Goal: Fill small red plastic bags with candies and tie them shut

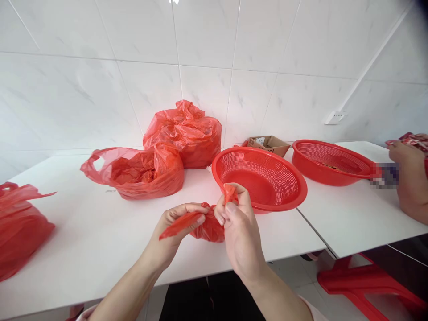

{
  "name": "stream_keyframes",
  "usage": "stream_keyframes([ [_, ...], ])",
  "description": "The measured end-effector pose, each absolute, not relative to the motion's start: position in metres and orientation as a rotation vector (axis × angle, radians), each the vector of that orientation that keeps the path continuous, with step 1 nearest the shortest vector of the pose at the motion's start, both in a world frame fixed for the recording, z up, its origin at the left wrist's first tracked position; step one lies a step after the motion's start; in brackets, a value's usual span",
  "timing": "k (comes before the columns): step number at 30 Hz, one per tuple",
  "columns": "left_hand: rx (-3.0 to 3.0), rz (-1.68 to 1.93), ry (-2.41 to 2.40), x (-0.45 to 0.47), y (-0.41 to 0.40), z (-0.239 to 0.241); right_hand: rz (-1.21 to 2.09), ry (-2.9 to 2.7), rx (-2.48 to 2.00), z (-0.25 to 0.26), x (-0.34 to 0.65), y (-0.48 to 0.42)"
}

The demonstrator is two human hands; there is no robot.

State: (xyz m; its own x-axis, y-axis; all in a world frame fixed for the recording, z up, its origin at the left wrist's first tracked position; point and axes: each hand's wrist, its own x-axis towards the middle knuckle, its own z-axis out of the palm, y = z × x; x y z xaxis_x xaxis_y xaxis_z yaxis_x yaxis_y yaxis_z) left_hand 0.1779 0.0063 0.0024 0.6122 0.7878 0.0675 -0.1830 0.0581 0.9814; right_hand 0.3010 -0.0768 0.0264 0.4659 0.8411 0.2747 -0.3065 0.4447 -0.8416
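A small red plastic bag [210, 228] rests near the front edge of the white table [133, 232], its lower part bulging and its contents hidden. My left hand [174, 223] pinches one end of the bag's gathered top, and a red strip of plastic trails from it toward my wrist. Opposite it, my right hand [239, 223] is closed on the other end, a crumpled tip showing above the fingers. Just behind my right hand stands a red perforated basket [257, 178], with its near rim close to my fingers.
Behind are an open red bag [147, 183] of crumpled red plastic and a fuller knotted bag [187, 138]. Another red bag [23, 232] lies far left. A cardboard box [270, 145] and second basket [334, 176] stand right, near another person's arm [413, 178]. A red stool [361, 285] is below.
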Motion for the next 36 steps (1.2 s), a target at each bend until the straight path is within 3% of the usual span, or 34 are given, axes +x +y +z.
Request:
stream_keyframes([
  [8,1.396,0.814,0.482,0.173,0.014,0.009,0.714,-1.146,-1.305,0.011,0.343,-0.073],
  [15,1.541,0.708,0.427,0.171,0.01,0.019,0.743,-1.453,-1.328,0.009,0.338,-0.069],
  [22,1.885,1.281,0.537,0.178,0.008,-0.008,0.516,-1.407,-1.397,0.0,0.314,-0.072],
  [28,2.004,1.323,0.527,0.179,0.01,-0.013,0.985,-1.341,-1.18,0.005,0.33,-0.073],
  [36,2.345,1.127,0.474,0.163,0.014,0.009,1.142,-1.286,-1.133,0.006,0.343,-0.068],
])
